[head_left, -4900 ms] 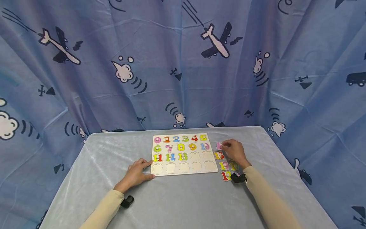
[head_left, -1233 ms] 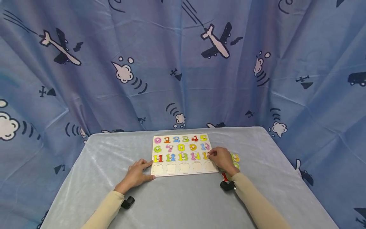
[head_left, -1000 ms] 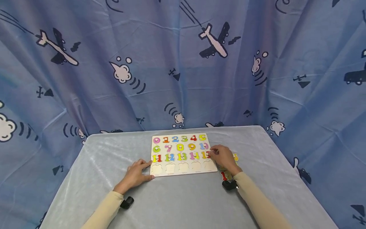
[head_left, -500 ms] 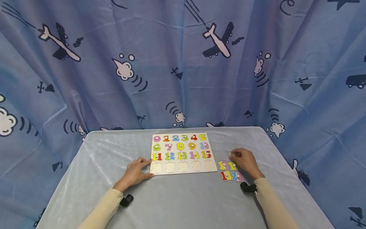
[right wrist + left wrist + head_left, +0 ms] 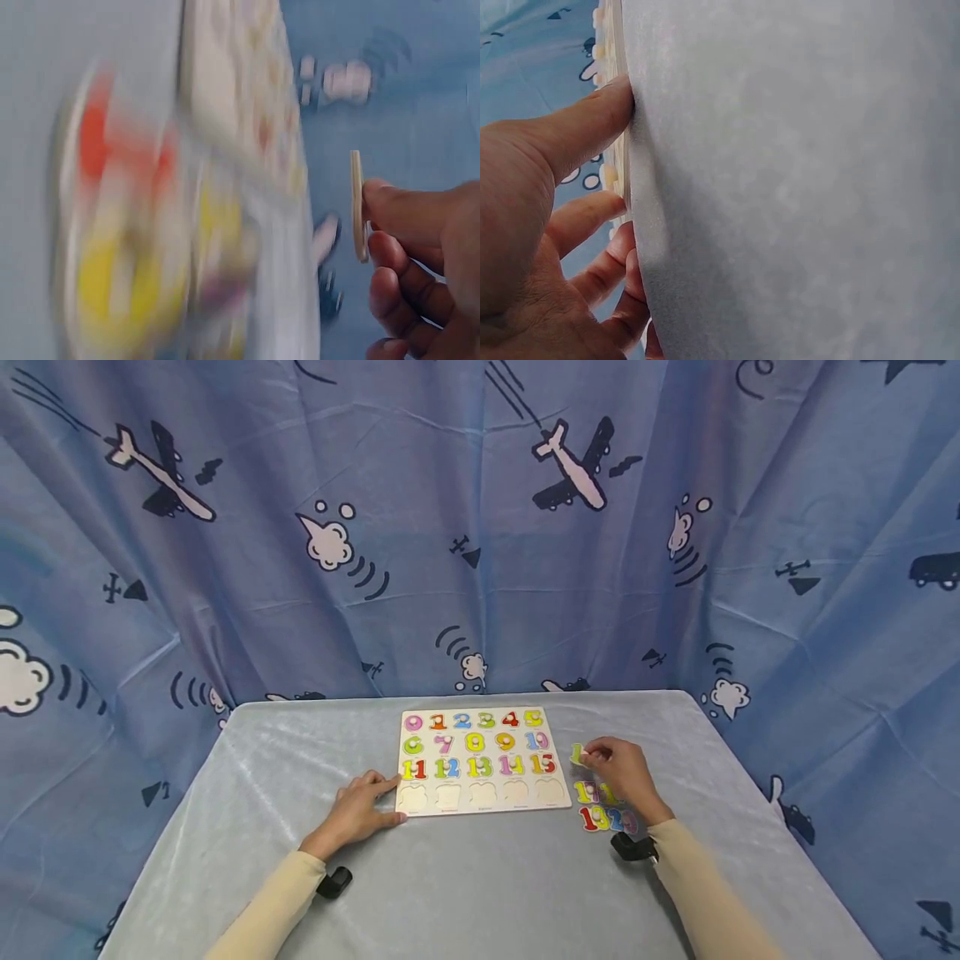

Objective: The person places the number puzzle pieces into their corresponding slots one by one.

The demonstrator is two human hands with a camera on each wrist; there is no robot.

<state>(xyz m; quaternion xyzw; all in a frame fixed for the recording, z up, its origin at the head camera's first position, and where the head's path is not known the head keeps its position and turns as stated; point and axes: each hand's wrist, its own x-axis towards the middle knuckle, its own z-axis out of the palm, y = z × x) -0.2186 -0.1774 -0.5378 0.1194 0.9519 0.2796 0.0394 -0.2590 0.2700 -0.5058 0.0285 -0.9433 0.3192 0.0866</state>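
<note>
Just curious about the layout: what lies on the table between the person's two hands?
The wooden number puzzle board lies between the left hand, touching its corner, and the right hand, which pinches a number piece; the head view shows this.

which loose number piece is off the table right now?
The yellow-green piece pinched in the right hand, held above the cloth beside the board. The other loose pieces lie flat on the table nearer the person.
</note>
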